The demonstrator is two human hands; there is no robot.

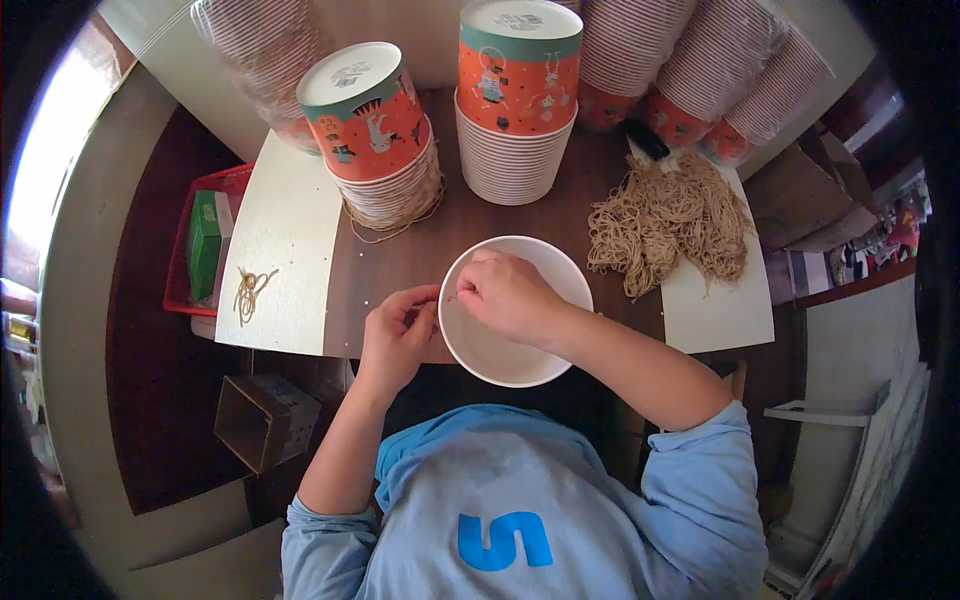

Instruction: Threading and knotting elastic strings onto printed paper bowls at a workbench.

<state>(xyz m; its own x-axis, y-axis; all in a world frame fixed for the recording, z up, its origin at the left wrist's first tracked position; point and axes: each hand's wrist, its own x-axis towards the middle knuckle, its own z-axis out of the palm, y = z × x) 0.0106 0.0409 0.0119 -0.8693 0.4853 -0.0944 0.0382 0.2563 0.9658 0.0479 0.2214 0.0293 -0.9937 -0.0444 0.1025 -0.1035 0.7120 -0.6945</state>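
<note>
A white paper bucket (515,362) stands at the table's front edge, its mouth facing up toward me. My right hand (510,295) reaches inside it, with fingers pinched together close to the inner left wall. A tiny brown speck shows on that wall beside the fingertips; what they pinch is hidden. My left hand (397,335) is at the outside of the same wall, thumb and fingers curled together against it. Whatever lies between those fingers is too small to make out. Farther back on the left, an upside-down stack of orange and green printed buckets (368,130) has tan cords around its lower rims.
A second stack of printed buckets (520,90) stands at the back centre. A heap of tan cords (670,225) lies at the right, and a few cords (250,293) at the left. Plastic-wrapped bucket stacks (715,70) line the back. A red crate (178,265) holds a green box (205,240).
</note>
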